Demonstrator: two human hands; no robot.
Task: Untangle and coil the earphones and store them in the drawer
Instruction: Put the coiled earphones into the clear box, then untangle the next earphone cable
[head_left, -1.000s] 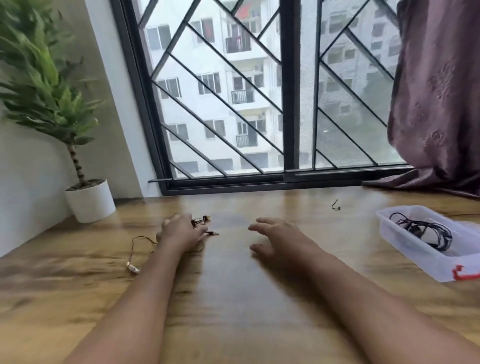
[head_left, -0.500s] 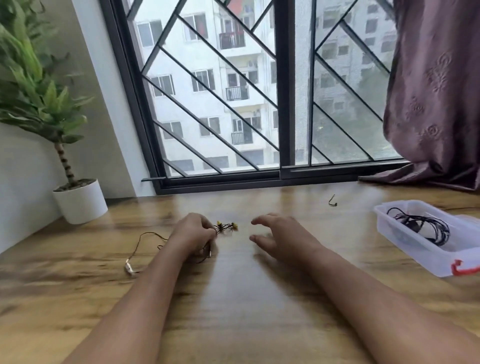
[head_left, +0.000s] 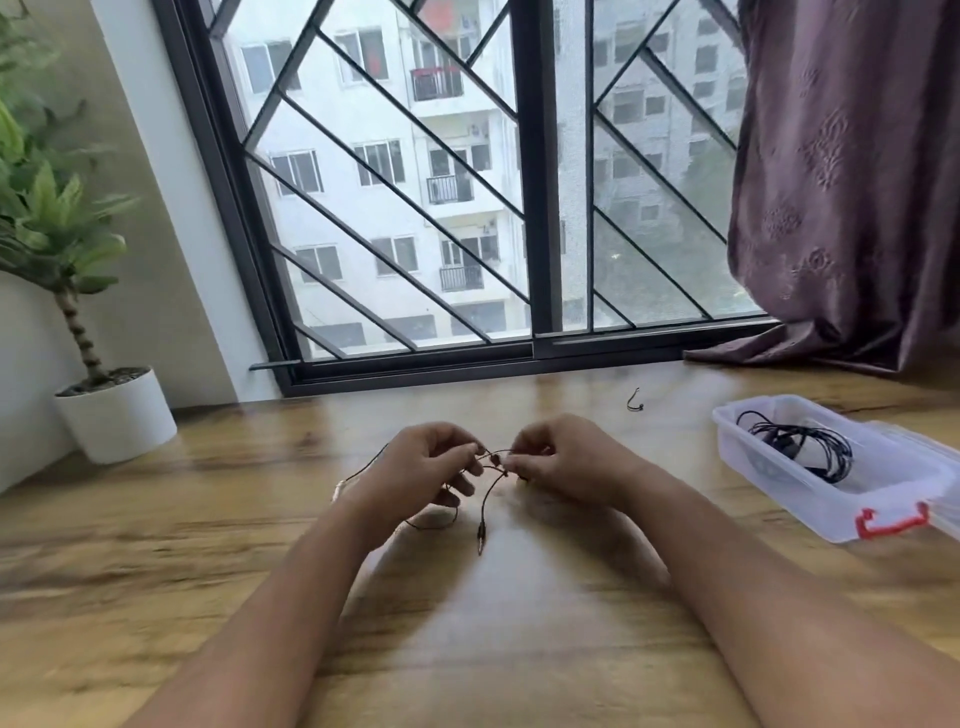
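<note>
A thin dark pair of earphones (head_left: 485, 501) lies partly lifted over the wooden table (head_left: 519, 649), in the middle of the head view. My left hand (head_left: 415, 470) pinches the cord on its left side, and my right hand (head_left: 558, 460) pinches it on the right. Between the two hands the cord arches, and one end with a plug hangs down onto the table. Another stretch of cord trails left behind my left wrist. A clear plastic box (head_left: 883, 512) with a red latch stands at the right and holds a coiled black cable (head_left: 802, 449).
A potted plant in a white pot (head_left: 117, 415) stands at the back left against the wall. A small dark hook-shaped piece (head_left: 634, 401) lies near the window frame. A purple curtain (head_left: 841, 182) hangs down to the table at the back right.
My left hand has lifted the earphones off the table and moved them right. My right hand has come in from the right and taken hold of the cord.
</note>
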